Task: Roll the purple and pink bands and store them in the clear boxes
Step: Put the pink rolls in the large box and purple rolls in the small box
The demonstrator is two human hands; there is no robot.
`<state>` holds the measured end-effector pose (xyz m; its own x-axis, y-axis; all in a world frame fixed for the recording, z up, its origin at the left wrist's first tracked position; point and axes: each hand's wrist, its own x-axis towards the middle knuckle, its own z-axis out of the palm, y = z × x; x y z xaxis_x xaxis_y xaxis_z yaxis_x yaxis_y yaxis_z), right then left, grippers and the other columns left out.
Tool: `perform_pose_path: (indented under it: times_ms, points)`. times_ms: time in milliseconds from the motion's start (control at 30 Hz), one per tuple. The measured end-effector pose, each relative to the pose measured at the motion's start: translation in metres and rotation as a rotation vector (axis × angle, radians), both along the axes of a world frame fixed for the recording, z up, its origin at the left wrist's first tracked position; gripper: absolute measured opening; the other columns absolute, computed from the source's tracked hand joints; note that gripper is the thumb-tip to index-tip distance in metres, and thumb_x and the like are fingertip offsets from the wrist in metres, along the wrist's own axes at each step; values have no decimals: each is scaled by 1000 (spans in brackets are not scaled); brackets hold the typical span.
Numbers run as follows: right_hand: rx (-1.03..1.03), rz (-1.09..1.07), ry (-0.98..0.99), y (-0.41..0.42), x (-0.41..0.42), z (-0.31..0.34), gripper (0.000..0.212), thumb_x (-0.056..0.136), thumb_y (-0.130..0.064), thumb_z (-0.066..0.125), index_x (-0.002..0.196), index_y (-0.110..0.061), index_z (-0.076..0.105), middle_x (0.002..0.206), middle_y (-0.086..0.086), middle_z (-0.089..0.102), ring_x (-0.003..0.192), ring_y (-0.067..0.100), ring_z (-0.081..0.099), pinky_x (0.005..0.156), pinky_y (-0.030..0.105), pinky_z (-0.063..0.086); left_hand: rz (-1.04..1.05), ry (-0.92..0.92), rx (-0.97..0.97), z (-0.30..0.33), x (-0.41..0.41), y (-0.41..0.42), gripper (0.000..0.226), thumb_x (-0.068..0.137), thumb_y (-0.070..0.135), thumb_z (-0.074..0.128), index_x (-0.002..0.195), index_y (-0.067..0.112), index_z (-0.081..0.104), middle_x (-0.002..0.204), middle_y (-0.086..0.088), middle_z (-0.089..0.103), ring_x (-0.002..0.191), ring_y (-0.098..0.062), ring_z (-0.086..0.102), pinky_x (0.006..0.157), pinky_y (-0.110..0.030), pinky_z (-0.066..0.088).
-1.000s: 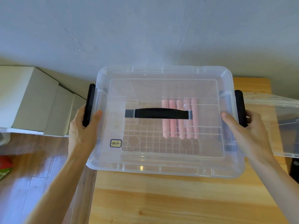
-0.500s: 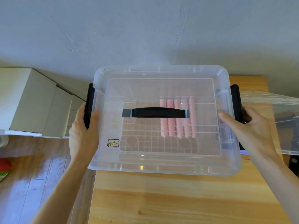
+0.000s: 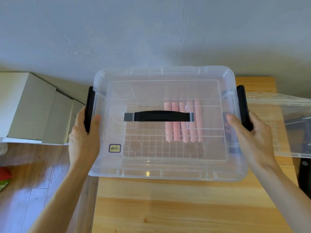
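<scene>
A clear box [image 3: 161, 172] with its lid on and a black top handle [image 3: 158, 116] fills the middle of the head view. Several rolled pink bands [image 3: 183, 130] lie side by side inside, right of centre. My left hand [image 3: 84, 138] grips the black latch [image 3: 89, 105] on the box's left end, thumb on the lid. My right hand [image 3: 252, 137] grips the black latch [image 3: 242, 100] on the right end, thumb on the lid. A small label [image 3: 115, 148] sits at the lid's front left. No purple bands are visible.
The box is over the far part of a wooden table [image 3: 185, 207], overhanging its left edge. A second clear box [image 3: 292, 125] stands at the right. White cardboard boxes [image 3: 30, 106] sit at the left by the grey wall [image 3: 151, 31]. Wood floor lies below left.
The box and both hands have shifted slightly up and left in view. Both hands keep the same grip on the side latches.
</scene>
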<state>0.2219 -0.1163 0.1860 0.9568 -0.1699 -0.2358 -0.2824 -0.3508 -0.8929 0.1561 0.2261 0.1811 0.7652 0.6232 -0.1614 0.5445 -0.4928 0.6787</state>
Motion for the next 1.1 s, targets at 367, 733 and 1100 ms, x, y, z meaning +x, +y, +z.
perform_pose_path:
  times_ms: [367, 733, 1100]
  points:
    - [-90, 43, -37, 7, 0, -3, 18, 99, -23, 57, 114, -19, 67, 89, 11, 65, 73, 13, 55, 62, 7, 42, 8, 25, -1, 4, 1, -1, 42, 104, 35, 43, 145, 24, 42, 110, 0, 59, 96, -26, 54, 80, -39, 43]
    - [-110, 98, 53, -25, -2, 13, 18, 103, -36, 47, 111, -27, 60, 96, -30, 56, 80, -32, 48, 69, -8, 33, 49, -105, 50, 26, 15, -14, 45, 97, 21, 56, 141, 26, 49, 143, -2, 42, 130, -16, 39, 98, -27, 33]
    - [-77, -7, 129, -81, -28, 9, 16, 102, -27, 52, 103, -22, 68, 95, -11, 70, 81, -2, 67, 74, 19, 50, -440, -202, -179, 51, 57, -130, 29, 99, 13, 54, 122, 28, 63, 124, 17, 62, 116, 7, 54, 88, -2, 43]
